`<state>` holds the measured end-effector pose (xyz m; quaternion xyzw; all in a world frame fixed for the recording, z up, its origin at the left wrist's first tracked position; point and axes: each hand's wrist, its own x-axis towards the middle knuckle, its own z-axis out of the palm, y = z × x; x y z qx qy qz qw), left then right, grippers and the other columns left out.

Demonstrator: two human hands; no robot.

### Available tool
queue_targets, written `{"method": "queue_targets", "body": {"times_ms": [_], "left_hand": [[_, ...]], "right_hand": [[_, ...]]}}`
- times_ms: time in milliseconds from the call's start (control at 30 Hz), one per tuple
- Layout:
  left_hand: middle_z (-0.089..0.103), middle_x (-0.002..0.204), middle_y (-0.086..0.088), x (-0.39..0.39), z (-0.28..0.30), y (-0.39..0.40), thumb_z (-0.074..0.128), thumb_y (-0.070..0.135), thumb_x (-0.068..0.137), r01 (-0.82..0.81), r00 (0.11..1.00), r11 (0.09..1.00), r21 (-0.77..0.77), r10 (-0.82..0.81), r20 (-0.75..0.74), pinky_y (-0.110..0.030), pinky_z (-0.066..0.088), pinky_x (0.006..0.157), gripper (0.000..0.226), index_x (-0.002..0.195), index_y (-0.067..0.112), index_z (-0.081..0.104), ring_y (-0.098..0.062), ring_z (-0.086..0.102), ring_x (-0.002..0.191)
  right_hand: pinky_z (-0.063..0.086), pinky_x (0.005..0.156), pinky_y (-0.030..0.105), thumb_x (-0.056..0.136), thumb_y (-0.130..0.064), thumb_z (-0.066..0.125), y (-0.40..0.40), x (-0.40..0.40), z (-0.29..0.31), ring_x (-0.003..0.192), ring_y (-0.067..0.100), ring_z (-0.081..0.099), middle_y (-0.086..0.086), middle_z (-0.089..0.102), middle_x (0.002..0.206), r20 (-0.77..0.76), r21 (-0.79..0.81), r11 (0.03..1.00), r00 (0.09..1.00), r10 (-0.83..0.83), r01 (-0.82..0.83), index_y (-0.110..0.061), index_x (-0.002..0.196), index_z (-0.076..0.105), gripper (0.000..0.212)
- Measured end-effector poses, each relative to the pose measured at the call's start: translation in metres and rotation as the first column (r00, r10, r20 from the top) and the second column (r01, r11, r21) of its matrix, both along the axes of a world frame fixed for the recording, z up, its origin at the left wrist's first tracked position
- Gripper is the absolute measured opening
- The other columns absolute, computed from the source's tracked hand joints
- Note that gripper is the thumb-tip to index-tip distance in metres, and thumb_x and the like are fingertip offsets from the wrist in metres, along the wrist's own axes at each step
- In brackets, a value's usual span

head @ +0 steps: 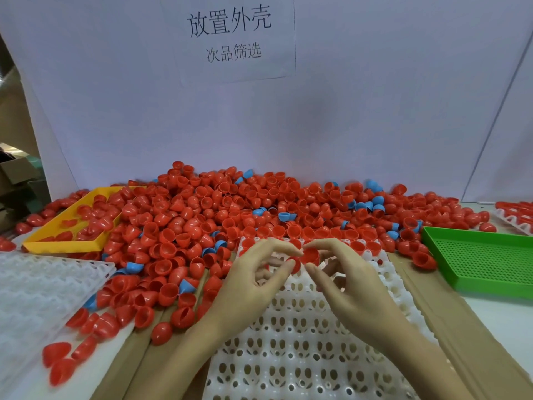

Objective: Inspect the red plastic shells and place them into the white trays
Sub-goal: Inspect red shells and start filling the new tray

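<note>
Our left hand [253, 272] and right hand [343, 272] each pinch a red shell [310, 255] above the white tray [294, 342].

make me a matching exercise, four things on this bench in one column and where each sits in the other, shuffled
Things:
1. yellow tray
2. green tray
3. white tray
4. paper sign

Places:
A. far right of the bench
B. on the back wall
C. under both hands, nearest the camera
D. left, at the edge of the shell pile

Pairs: 1-D, 2-A, 3-C, 4-B
</note>
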<state>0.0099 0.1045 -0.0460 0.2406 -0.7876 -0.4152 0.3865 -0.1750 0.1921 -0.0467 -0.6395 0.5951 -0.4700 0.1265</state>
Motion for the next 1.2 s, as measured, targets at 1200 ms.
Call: {"method": "queue_targets", "body": {"times_ms": [1200], "left_hand": [[0.070, 0.130, 0.017, 0.006, -0.022, -0.030, 0.062, 0.041, 0.102, -0.122, 0.891, 0.836, -0.535, 0.330, 0.312, -0.001, 0.017, 0.110, 0.024, 0.110, 0.029, 0.081, 0.019, 0.040, 0.119]], "right_hand": [[0.054, 0.075, 0.017, 0.105, -0.023, 0.059, 0.003, 0.002, 0.003, 0.096, 0.003, 0.065, -0.017, 0.058, 0.113, -0.061, 0.010, 0.998, 0.997, -0.055, 0.056, -0.035, 0.124, 0.059, 0.022]]}}
